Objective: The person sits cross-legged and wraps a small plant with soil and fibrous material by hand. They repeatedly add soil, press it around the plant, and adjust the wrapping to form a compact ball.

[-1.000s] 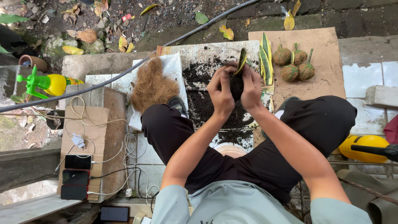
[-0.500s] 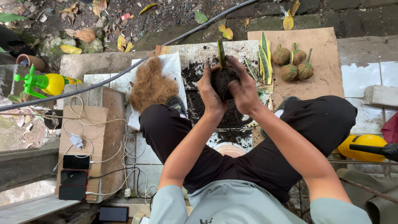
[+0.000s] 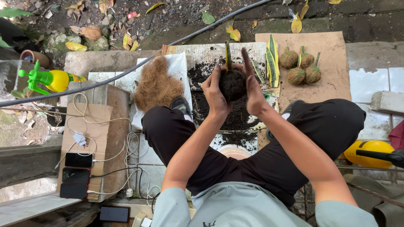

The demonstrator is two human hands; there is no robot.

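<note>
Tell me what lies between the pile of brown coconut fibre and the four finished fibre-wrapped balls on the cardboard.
In the head view, the loose dark soil on the white board, the soil ball cupped by the left hand and right hand, then cut striped leaves.

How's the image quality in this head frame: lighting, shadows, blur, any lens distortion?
Head view: soft, even daylight with no hard shadows or glare; the left hand, right hand and soil ball are sharp; straight edges bow near the borders, wide-lens distortion; the dark soil pile shows little detail.
</note>
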